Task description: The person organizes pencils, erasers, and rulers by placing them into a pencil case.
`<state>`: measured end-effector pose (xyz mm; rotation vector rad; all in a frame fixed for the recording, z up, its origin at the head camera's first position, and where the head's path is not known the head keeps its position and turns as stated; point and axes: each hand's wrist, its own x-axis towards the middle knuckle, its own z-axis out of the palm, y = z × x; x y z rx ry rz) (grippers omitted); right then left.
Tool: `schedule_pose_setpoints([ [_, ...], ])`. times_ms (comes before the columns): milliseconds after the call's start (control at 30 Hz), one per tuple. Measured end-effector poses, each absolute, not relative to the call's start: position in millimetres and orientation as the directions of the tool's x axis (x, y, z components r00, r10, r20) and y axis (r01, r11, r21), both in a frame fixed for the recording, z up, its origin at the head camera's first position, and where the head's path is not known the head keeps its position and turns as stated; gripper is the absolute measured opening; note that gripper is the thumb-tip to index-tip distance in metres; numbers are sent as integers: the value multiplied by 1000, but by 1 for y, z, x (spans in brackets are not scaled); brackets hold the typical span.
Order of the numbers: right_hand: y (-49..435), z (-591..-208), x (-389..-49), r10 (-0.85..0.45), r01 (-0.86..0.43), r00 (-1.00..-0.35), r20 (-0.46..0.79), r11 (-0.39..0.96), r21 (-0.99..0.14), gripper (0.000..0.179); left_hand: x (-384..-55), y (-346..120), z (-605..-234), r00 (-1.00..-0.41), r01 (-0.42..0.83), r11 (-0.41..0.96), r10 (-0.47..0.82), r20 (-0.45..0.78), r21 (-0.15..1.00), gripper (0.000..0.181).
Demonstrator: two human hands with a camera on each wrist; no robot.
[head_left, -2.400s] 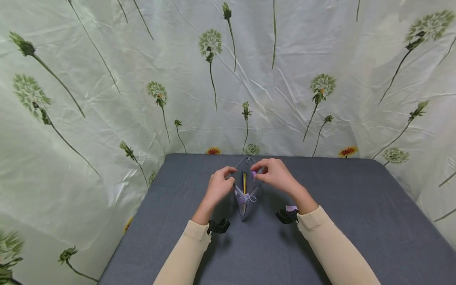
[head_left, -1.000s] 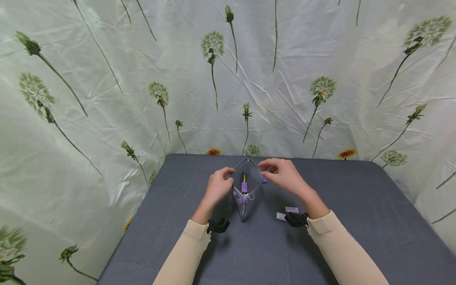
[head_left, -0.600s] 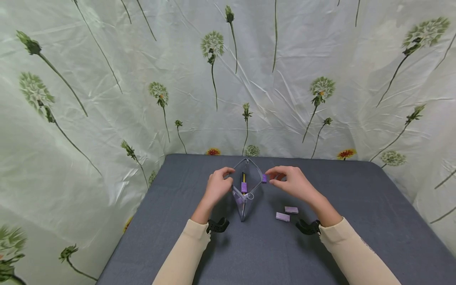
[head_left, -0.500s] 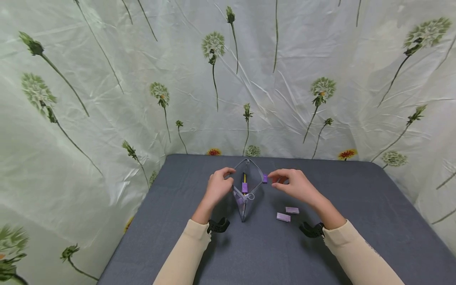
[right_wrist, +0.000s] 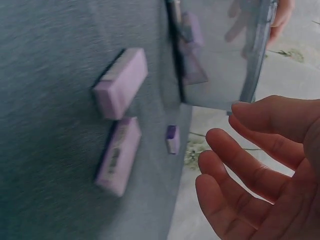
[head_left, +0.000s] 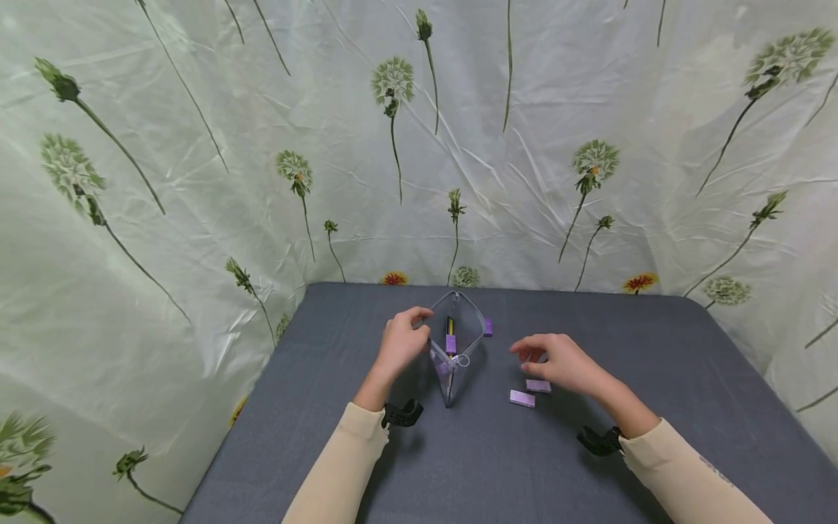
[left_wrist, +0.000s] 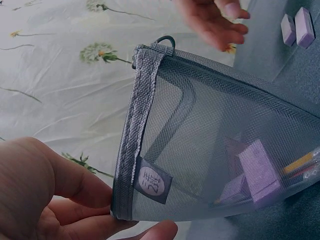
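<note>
A: Where is the mesh pouch [left_wrist: 205, 115] placed, and how is it held?

B: It is stood near the middle of the counter [head_left: 655, 349], its mouth spread into a diamond. The rim is pinched at nine o'clock by the thumb and fingers of the left hand [head_left: 401, 343], apparently so that the sides are kept apart and tipping is prevented.

A: What is carried inside?

B: A purple block [left_wrist: 261, 172] is seen low in the mesh, beside a yellow stick [left_wrist: 300, 162]; finer detail is veiled by the weave.

A: And the right hand [head_left: 555, 362]?

B: It is held off the pouch at three o'clock. Its fingers are spread and loosely curved, with nothing gripped.

A: What is set around the pouch?

B: A lone block [head_left: 488, 327] is seen just outside the rim, at two o'clock. At four o'clock a near pale block [head_left: 522, 398] and a far pale block [head_left: 538, 386] are laid side by side, probably so that they are easily reached from the right.

A: How is movement bounded?

B: At twelve o'clock the counter's far edge is backed by a flowered cloth [head_left: 353, 138]. A gap is left between pouch and pale blocks, and wide room is offered beyond the right hand, toward three o'clock.
</note>
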<state>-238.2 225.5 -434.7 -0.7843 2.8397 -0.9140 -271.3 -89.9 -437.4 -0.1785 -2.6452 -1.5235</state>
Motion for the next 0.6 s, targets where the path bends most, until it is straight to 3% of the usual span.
schedule_pose_setpoints([
  [600, 248, -470, -229, -498, -476, -862, 97, 726, -496, 33, -271, -92, -435, -989, 146, 519, 57, 136, 842, 42],
])
